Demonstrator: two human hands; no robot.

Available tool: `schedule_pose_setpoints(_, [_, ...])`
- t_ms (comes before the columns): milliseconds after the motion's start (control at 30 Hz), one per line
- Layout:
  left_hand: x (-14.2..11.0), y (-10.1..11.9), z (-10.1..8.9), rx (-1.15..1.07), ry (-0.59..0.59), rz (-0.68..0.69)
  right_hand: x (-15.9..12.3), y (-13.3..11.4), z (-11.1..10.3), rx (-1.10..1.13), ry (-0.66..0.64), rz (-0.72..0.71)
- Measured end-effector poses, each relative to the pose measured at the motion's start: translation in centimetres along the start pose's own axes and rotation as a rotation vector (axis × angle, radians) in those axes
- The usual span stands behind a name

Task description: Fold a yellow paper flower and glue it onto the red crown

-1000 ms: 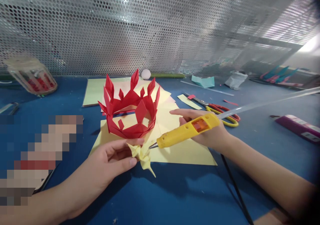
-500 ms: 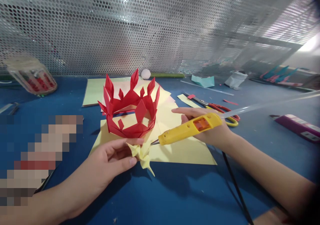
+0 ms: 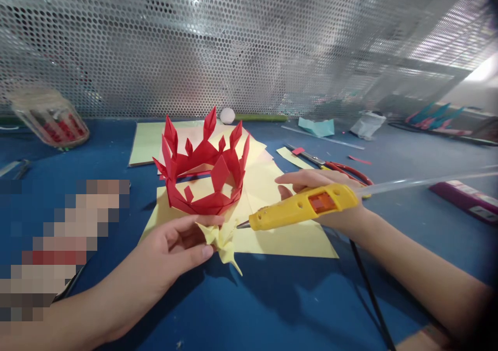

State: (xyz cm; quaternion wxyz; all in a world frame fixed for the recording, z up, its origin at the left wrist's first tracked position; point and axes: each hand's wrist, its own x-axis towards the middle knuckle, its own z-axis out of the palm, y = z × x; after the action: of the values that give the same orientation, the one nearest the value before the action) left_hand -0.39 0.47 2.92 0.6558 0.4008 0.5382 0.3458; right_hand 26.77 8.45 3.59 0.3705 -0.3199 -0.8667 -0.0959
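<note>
Between the thumb and fingers of my left hand (image 3: 175, 250) is a pale yellow folded paper piece (image 3: 222, 242) with pointed ends, one of them hanging down to the right. My right hand (image 3: 330, 200) grips a yellow hot glue gun (image 3: 299, 206), its metal nozzle close to the right side of the folded paper; I cannot tell if they touch. A clear glue stick (image 3: 408, 182) juts from the gun's rear. Just behind my left hand a red paper crown (image 3: 208, 200) with pointed tips stands upright on yellow paper sheets (image 3: 288, 242).
At right lie red-and-yellow-handled scissors (image 3: 346, 169) and a purple-and-white object (image 3: 467, 200). A glass jar (image 3: 50, 117) tilts at back left. Perforated metal panel (image 3: 233, 44) closes off the back. From the glue gun a black cord (image 3: 369, 288) runs down. A pixelated area covers the left.
My right hand and the glue gun have shifted slightly right, drawing the nozzle a little way along. My left hand keeps the folded paper nearly still.
</note>
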Motion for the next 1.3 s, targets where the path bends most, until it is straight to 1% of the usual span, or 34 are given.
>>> schedule_pose_setpoints(433, [0.1,-0.18,-0.07,0.008,0.001,0.015,-0.02,0.07,-0.08,-0.008,-0.022,0.005])
schedule_pose_setpoints(667, [0.01,0.01,-0.04,0.031,-0.007,0.016,0.04,-0.01,-0.06,-0.032,-0.011,0.0])
schedule_pose_setpoints(933, [0.09,-0.3,-0.38,0.009,-0.057,0.025,0.12,-0.02,0.05,-0.044,0.014,-0.033])
schedule_pose_setpoints(1233, [-0.06,-0.07,-0.09,0.032,-0.021,0.02,0.06,0.18,0.24,-0.105,0.051,-0.061])
schedule_pose_setpoints(1300, [-0.03,-0.14,-0.17,0.052,-0.015,0.015,0.06,0.36,0.18,-0.125,0.036,-0.061])
